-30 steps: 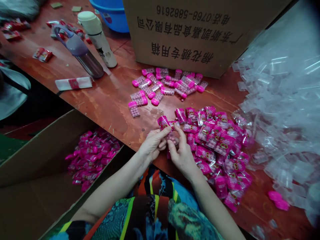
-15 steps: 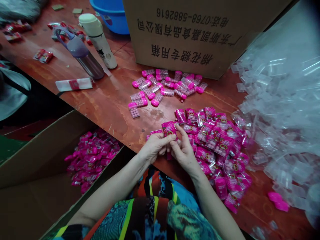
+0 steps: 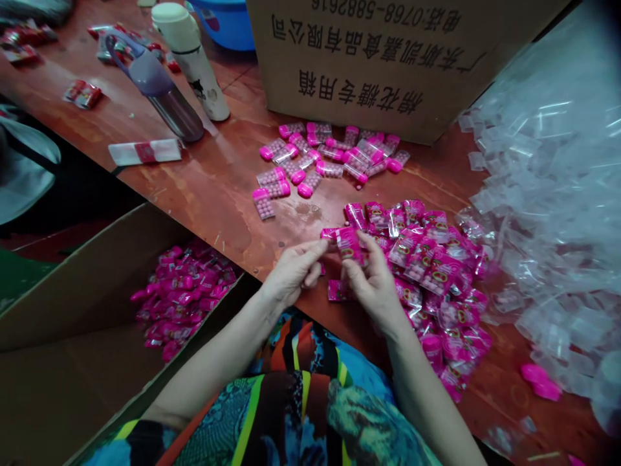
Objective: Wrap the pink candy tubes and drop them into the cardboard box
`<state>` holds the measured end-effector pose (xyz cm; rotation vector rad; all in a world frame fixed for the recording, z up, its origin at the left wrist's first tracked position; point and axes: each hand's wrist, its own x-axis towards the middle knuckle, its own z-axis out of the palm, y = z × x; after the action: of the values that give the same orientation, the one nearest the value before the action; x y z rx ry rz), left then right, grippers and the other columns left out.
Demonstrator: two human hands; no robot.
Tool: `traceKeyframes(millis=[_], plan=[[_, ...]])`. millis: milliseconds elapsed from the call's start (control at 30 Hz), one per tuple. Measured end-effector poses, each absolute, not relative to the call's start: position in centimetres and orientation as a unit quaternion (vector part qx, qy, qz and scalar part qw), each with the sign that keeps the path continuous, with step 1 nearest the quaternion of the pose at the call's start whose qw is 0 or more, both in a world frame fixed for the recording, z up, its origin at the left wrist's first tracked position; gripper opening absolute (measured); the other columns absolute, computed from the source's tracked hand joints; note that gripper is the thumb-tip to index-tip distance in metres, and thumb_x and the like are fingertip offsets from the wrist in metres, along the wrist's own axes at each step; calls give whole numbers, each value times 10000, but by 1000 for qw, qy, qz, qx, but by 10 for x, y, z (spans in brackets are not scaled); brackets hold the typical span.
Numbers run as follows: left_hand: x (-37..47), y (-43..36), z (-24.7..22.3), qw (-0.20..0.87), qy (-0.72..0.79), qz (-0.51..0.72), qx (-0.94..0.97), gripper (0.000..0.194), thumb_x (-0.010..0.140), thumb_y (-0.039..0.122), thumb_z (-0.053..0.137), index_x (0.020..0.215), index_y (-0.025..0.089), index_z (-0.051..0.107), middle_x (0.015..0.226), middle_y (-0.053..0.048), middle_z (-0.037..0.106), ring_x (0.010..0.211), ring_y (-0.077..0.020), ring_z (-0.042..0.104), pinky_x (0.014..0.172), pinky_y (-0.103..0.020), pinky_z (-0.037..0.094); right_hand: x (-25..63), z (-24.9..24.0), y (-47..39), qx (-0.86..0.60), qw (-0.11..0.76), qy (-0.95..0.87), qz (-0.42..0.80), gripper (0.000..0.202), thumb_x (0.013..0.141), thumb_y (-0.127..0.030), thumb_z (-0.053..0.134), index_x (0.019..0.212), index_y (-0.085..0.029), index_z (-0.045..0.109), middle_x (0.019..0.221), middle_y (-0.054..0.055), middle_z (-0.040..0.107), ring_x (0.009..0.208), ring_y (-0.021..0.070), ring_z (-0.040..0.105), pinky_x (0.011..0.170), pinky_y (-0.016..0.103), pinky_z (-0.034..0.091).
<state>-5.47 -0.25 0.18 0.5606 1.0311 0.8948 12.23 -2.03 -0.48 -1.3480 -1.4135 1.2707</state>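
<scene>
My right hand [image 3: 372, 277] grips a pink candy packet [image 3: 347, 244] between thumb and fingers, raised over the table's near edge. Close on its left is my left hand [image 3: 297, 270], thumb and forefinger brought together and the other fingers curled. Its fingertips meet the edge of a pink piece beside the packet; whether they pinch it I cannot tell. Another pink packet [image 3: 338, 290] lies below the hands. To the right spreads a heap of pink candy packets [image 3: 439, 275]. Beyond are small clear candy boxes with pink caps [image 3: 310, 184], filled with pale beads.
A large cardboard carton [image 3: 349, 71] stands at the back. Clear plastic cases [image 3: 548, 213] pile up on the right. An open box [image 3: 58, 294] at lower left holds pink packets [image 3: 187, 291]. Two bottles, one purple-topped [image 3: 167, 100] and one white [image 3: 206, 81], stand near a blue basin [image 3: 226, 26].
The hands have drawn apart slightly, the left easing off the packet while the right keeps it and shifts a little right. The whole view has also shifted slightly.
</scene>
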Motion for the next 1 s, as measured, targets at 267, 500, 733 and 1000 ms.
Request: traceKeyframes(millis=[267,500,733,1000], plan=[[-98,-11,-8,562,594,488,305,344,761,483,753,764,144,697,643,-4,646,374,-27,325,382,-222,189,104,9,-17,-597,172,-757,204,504,1014,-339,421,1498,-202,438,855,116,659,729,236,595,644,357,451],[-94,-20,-14,576,596,473,299,327,764,467,746,777,145,697,658,1,631,401,-38,347,399,-220,216,68,-25,-20,-535,23,-842,58,386,1000,-353,504,1345,-221,613,1015,157,621,934,290,507,742,397,346],[-93,-26,-12,546,626,431,352,367,771,490,738,654,147,684,625,-8,607,558,-91,485,527,-204,371,74,-33,-29,-521,104,-847,37,321,1032,-272,429,1118,-152,714,847,101,662,848,244,507,776,406,297],[-70,-28,-3,628,543,463,311,311,744,445,779,816,145,742,596,18,574,505,-69,435,484,-198,315,85,-14,-24,-536,278,-782,156,294,991,-305,529,1255,-268,652,1100,98,666,1034,244,566,940,426,349]])
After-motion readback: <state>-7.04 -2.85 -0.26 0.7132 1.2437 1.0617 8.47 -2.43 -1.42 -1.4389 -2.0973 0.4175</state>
